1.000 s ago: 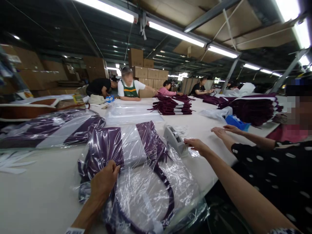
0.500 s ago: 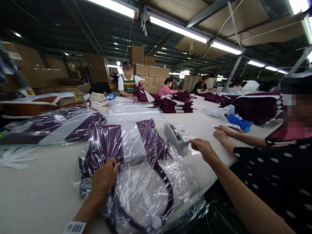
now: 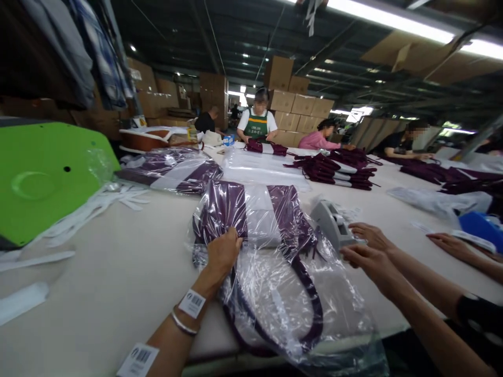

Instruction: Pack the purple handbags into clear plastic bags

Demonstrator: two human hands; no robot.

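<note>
My left hand [image 3: 222,254] is closed, its thumb and fingers pinching the clear plastic bag [image 3: 271,280] at its fold. Inside the bag lies a folded dark purple fabric item [image 3: 226,201] with a pale grey band across it and a long purple strap or loop toward me. Barcode stickers [image 3: 192,303] cling to my left forearm. To the right of the bag, my right hand [image 3: 367,262] hovers with fingertips drawn together near a grey tape dispenser [image 3: 332,222]. Whatever is between those fingertips is too small to make out.
A co-worker's hand [image 3: 371,236] reaches toward the dispenser, just beyond my right hand. Another hand [image 3: 456,247] rests near a blue dispenser [image 3: 481,230]. Left are a green machine [image 3: 51,178] and white strips [image 3: 86,212]. Another bagged bundle [image 3: 176,170] and purple stacks [image 3: 341,170] lie farther back.
The view has swung left, bringing in the green machine. My right hand has drawn back slightly from the tape dispenser, while a co-worker's hand has come up to it. My left hand keeps its hold.
</note>
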